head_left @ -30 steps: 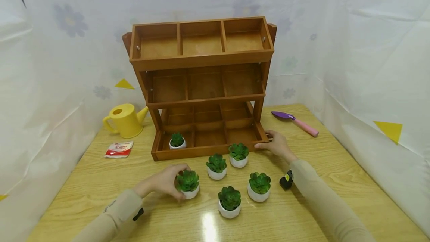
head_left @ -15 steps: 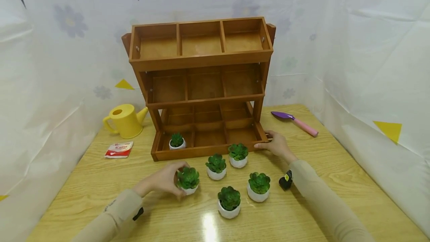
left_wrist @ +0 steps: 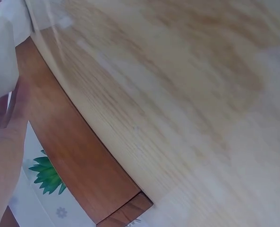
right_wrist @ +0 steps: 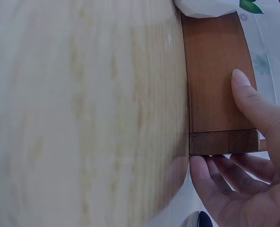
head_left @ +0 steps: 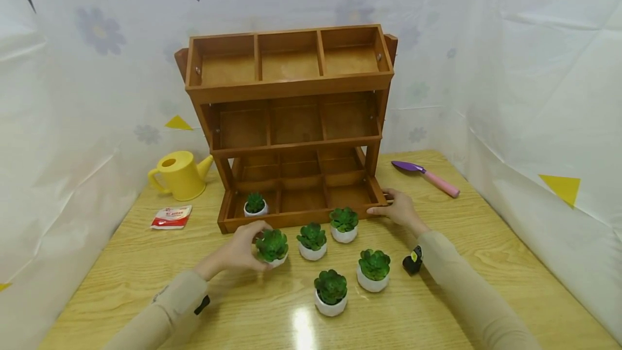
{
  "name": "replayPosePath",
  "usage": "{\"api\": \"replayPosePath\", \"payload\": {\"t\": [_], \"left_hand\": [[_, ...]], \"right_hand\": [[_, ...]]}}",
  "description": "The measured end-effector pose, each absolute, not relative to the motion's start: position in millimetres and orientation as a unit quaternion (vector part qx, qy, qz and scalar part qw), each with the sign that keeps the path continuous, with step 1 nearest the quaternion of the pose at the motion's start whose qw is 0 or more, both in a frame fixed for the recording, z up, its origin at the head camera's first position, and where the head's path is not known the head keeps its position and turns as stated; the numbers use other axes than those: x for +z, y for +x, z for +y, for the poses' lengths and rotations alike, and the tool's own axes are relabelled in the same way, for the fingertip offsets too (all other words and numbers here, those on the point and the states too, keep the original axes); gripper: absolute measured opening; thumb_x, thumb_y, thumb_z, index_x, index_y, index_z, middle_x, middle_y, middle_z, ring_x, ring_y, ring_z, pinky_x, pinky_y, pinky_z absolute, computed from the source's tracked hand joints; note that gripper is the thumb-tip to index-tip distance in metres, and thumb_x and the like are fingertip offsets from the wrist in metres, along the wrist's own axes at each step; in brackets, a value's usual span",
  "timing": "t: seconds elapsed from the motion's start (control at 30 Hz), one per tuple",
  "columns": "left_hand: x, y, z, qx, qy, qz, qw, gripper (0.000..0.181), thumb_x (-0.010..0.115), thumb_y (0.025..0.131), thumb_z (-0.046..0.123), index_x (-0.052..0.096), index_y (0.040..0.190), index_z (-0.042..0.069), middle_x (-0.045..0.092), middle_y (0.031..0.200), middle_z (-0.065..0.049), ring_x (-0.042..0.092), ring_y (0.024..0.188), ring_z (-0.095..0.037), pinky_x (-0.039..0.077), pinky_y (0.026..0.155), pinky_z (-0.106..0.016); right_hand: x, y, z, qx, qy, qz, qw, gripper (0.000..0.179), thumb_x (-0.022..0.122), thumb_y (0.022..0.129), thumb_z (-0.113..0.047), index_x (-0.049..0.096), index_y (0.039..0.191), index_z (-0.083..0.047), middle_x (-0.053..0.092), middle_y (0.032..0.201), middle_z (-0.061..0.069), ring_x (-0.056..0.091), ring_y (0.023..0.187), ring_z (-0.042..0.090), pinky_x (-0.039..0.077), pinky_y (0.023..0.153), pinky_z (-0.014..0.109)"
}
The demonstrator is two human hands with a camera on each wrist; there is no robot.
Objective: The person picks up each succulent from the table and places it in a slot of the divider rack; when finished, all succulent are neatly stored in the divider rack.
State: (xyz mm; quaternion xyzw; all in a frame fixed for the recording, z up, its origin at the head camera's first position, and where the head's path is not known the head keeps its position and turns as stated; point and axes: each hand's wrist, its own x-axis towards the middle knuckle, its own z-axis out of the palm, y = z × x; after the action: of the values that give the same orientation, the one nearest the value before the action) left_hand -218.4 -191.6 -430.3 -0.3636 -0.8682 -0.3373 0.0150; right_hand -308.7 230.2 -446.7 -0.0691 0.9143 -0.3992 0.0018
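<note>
My left hand (head_left: pixel 239 250) grips a potted succulent (head_left: pixel 272 246), green leaves in a white faceted pot, in front of the wooden shelf's lower left. In the left wrist view, part of the white pot (left_wrist: pixel 0 56) shows beside my fingers. At the lower right corner of the three-tier brown plant shelf (head_left: pixel 291 83), my right hand (head_left: pixel 400 210) holds the frame. The right wrist view has the thumb on the front board (right_wrist: pixel 217 71) and the other fingers round the end. One small succulent (head_left: pixel 255 204) sits in the bottom tier's left compartment.
Several more potted succulents stand on the table before the shelf, among them one (head_left: pixel 312 241) close right of my left hand. A yellow watering can (head_left: pixel 180 176) and a red-and-white packet (head_left: pixel 171 217) lie left; a purple trowel with pink handle (head_left: pixel 427 176) lies right.
My left hand has raised the succulent and moved it forward, toward the shelf. My right hand has stayed on the shelf's corner.
</note>
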Motion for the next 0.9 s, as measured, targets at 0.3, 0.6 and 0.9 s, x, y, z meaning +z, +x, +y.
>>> {"api": "replayPosePath", "payload": {"t": [0.3,0.6,0.9], "left_hand": [[-432,-225,-184,-0.373,-0.34,-0.86,0.077,0.06,0.088,0.064,0.016,0.056,0.115,0.009,0.061,0.107,-0.003,0.062,0.092,-0.016,0.055,0.08,-0.031],[-425,-238,-168,-0.396,-0.301,-0.862,0.102,0.059,0.088,0.065,0.017,0.057,0.115,0.009,0.061,0.108,-0.004,0.059,0.098,-0.018,0.052,0.086,-0.036],[-418,-256,-147,-0.426,-0.252,-0.859,0.133,0.062,0.086,0.067,0.014,0.054,0.119,0.005,0.058,0.11,-0.01,0.059,0.096,-0.024,0.055,0.079,-0.043]], "right_hand": [[-447,-309,231,-0.399,-0.07,0.914,0.0,0.081,0.078,0.079,-0.04,0.044,0.14,0.001,0.055,0.128,0.029,0.057,0.112,0.041,0.05,0.089,0.05],[-447,-309,232,-0.402,-0.071,0.913,-0.001,0.081,0.078,0.079,-0.04,0.044,0.14,0.001,0.055,0.128,0.029,0.057,0.111,0.041,0.05,0.088,0.05],[-448,-309,230,-0.408,-0.067,0.911,0.003,0.079,0.078,0.08,-0.036,0.044,0.141,0.001,0.053,0.13,0.029,0.055,0.114,0.041,0.05,0.09,0.05]]}}
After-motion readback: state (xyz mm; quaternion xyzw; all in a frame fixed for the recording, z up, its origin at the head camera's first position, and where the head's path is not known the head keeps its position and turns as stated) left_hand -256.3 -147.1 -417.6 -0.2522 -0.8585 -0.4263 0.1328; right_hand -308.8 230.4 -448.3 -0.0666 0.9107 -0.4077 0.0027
